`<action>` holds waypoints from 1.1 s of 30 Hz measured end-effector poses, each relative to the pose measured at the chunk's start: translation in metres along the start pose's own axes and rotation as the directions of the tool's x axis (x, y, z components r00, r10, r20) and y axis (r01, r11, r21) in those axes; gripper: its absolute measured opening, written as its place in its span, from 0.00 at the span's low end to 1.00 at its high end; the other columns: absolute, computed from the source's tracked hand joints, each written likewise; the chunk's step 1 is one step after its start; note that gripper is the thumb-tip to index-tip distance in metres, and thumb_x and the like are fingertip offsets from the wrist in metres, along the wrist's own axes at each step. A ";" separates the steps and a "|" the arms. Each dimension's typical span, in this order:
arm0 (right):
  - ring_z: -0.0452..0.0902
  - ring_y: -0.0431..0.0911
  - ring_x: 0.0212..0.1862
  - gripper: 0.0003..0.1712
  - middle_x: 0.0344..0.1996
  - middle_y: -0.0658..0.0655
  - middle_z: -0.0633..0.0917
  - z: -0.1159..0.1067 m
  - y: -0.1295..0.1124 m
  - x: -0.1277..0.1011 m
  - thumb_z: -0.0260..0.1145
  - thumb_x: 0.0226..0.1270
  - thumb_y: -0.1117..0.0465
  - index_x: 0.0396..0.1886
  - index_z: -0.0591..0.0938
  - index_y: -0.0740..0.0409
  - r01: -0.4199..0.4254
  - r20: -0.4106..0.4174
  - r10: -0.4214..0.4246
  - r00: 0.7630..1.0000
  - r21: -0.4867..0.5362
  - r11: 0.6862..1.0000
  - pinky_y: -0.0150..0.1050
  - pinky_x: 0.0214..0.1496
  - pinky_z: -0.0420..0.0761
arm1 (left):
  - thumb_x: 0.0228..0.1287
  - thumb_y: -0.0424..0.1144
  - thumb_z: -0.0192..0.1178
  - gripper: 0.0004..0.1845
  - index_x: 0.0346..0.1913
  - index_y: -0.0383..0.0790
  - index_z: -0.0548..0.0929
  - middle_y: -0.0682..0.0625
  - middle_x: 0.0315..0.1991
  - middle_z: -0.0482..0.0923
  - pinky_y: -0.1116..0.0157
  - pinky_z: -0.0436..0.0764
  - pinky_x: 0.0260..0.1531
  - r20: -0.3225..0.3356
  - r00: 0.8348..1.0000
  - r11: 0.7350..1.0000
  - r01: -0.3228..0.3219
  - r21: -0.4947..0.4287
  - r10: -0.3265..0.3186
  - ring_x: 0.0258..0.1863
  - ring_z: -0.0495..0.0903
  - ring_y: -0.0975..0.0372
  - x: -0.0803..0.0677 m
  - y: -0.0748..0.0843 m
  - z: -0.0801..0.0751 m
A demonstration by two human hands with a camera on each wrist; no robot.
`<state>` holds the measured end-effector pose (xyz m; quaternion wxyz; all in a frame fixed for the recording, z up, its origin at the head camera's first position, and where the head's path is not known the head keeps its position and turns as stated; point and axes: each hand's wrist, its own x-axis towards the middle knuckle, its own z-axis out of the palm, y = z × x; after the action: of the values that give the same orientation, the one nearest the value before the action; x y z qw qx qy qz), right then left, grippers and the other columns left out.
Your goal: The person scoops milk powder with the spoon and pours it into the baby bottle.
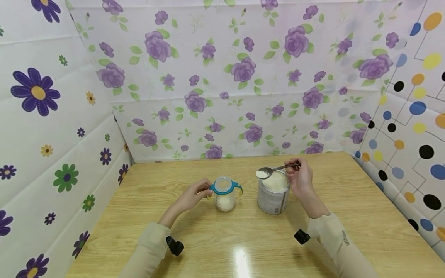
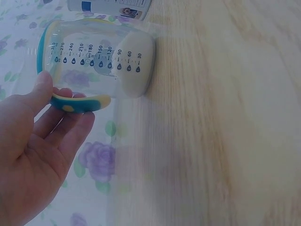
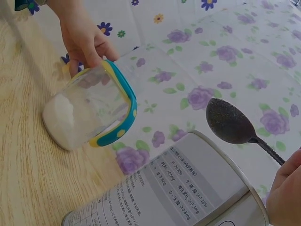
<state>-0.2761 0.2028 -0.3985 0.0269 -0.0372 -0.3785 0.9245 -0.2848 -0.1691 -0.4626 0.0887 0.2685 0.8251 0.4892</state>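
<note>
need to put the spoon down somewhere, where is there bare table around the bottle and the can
Bare wood lies in front of the bottle and can, between the two sleeves, and right of the right hand toward the dotted wall. Left of the left hand is open too. It is crowded only in the narrow gap between bottle and can, under the spoon.

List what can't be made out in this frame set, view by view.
- Head view: print on the tin too small to read; bottle scale marks too small.
- Left wrist view: tin cut off by the top edge; right hand out of frame.
- Right wrist view: the spoon shows only its underside, so its powder load is hidden; right hand cut by the edge.
</note>
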 end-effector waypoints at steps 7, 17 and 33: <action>0.67 0.37 0.16 0.23 0.20 0.53 0.81 0.003 0.002 0.001 0.40 0.79 0.61 0.22 0.74 0.58 -0.001 -0.019 0.001 1.000 0.007 1.000 0.25 0.16 0.65 | 0.74 0.41 0.51 0.06 0.47 0.44 0.76 0.38 0.44 0.81 0.43 0.79 0.49 -0.003 1.000 1.000 0.000 -0.010 0.000 0.44 0.81 0.51 -0.001 0.002 0.001; 0.67 0.37 0.17 0.23 0.20 0.53 0.81 0.007 0.002 0.000 0.41 0.78 0.60 0.22 0.74 0.58 -0.027 -0.012 0.027 1.000 0.027 0.999 0.25 0.16 0.66 | 0.74 0.41 0.51 0.07 0.47 0.43 0.76 0.35 0.46 0.81 0.44 0.79 0.49 0.003 1.000 1.000 -0.016 -0.014 0.016 0.46 0.81 0.47 -0.001 0.002 0.000; 0.68 0.36 0.17 0.24 0.21 0.52 0.81 0.014 0.008 -0.003 0.37 0.79 0.60 0.23 0.73 0.57 -0.063 0.021 0.063 0.998 0.014 0.998 0.23 0.18 0.66 | 0.74 0.40 0.51 0.06 0.47 0.44 0.76 0.39 0.45 0.81 0.43 0.79 0.50 0.009 1.000 1.000 -0.006 -0.013 0.006 0.45 0.80 0.49 -0.001 0.002 0.000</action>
<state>-0.2744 0.1874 -0.3942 -0.0060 -0.0394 -0.3705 0.9280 -0.2834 -0.1686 -0.4607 0.0926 0.2725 0.8206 0.4938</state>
